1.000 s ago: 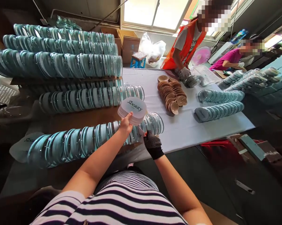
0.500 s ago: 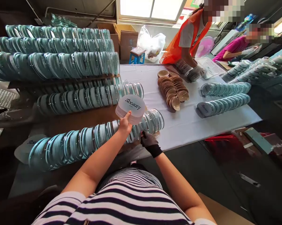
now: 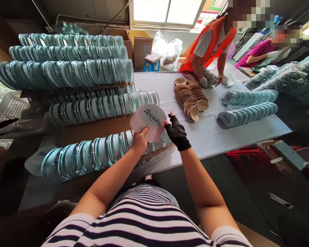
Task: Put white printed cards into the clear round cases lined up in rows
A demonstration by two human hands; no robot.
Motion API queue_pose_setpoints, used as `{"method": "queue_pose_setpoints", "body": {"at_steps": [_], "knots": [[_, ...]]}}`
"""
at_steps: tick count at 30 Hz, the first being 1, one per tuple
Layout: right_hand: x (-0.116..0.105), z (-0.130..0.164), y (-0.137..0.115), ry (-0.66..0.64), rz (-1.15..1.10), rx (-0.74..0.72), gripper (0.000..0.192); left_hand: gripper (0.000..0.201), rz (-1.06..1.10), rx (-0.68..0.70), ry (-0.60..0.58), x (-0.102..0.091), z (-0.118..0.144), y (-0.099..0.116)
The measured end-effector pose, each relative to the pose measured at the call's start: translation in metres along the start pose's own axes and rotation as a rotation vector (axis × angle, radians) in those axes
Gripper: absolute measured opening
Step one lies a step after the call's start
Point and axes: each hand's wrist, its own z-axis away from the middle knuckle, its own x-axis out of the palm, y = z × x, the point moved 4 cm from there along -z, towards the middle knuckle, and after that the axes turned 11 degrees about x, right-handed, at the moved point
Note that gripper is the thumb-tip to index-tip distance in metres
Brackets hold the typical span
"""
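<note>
- Bench (image 3: 211,137): white-covered surface running from frame centre to the right; its near edge slants from lower centre to the right, with dark floor beyond it at lower right. A bare strip of cloth lies open between the near row and the brown discs.
- Left hand (image 3: 140,141): bare, forearm rising from lower centre; fingers pinch the lower edge of a white round lid (image 3: 148,120) printed "Sbeauty", held tilted at frame centre above the near row.
- Right hand (image 3: 177,132): in a black dotted glove, palm down, just right of the lid; its fingers, held close together, touch the lid's right rim.
- Near row of teal cases (image 3: 93,156): lies on its side from lower left to centre, under both hands.
- Stacked rows (image 3: 67,68): more teal cases, piled in layers at upper left.
- Brown discs (image 3: 192,99): overlapping heap, centre right.
- Two short rows (image 3: 247,109): right side of the bench.
- Co-worker's hand (image 3: 203,81): gloved, at the far edge.
</note>
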Motion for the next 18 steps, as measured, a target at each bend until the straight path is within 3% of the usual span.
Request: {"method": "queue_pose_setpoints", "body": {"at_steps": [3, 5, 8, 11, 13, 15, 18], "knots": [[0.01, 0.021, -0.025, 0.058, 0.08, -0.203, 0.053, 0.053, -0.048, 0.003, -0.03, -0.017, 0.01, 0.009], [0.022, 0.039, -0.038, 0.042, 0.115, -0.235, 0.046, 0.056, -0.072, -0.013, -0.054, -0.028, 0.014, 0.013], [0.033, 0.055, -0.037, -0.017, 0.104, -0.011, 0.036, 0.054, -0.091, -0.09, -0.043, -0.039, 0.014, 0.02], [0.015, 0.073, -0.014, 0.152, 0.096, 0.3, 0.037, 0.052, -0.035, -0.101, 0.04, -0.043, 0.002, 0.033], [0.001, 0.099, 0.003, 0.194, 0.176, 0.335, 0.039, 0.049, 0.037, -0.074, 0.084, -0.041, -0.011, 0.041], [0.0, 0.131, 0.017, 0.076, 0.291, 0.247, 0.041, 0.042, 0.096, -0.067, 0.094, -0.037, -0.027, 0.046], [0.016, 0.173, 0.024, -0.146, 0.379, 0.094, 0.039, 0.029, 0.1, -0.124, 0.118, -0.034, -0.044, 0.042]]}}
